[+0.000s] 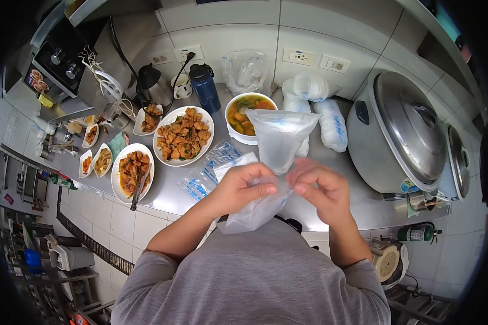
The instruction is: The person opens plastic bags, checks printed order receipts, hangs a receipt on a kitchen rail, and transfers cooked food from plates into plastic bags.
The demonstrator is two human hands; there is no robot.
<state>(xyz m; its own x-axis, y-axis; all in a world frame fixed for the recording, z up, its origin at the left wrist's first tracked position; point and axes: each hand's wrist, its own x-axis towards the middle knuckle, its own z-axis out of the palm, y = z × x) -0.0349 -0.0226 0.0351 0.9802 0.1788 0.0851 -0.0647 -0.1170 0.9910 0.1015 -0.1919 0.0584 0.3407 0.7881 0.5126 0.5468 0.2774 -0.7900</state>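
Observation:
Both hands hold a clear plastic bag [252, 215] just in front of the body, above the counter's front edge. My left hand [249, 187] is closed on it, thumb pressed against the fingers. My right hand [322, 192] pinches the bag's other side, with the fingertips partly blurred. Just beyond the hands, a frosted plastic bag [281, 138] stands upright with its wide mouth up. Behind it is a white bowl of soup [245, 114]. Flat printed plastic bags [200, 176] lie to the left of my left hand.
A plate of fried chicken [183, 135], a dish with tongs [133, 170] and smaller dishes are on the left. A blue bottle [205, 89] stands behind. Rolled plastic bags [332, 124] and a large lidded cooker [385, 146] are on the right of the steel counter [331, 203].

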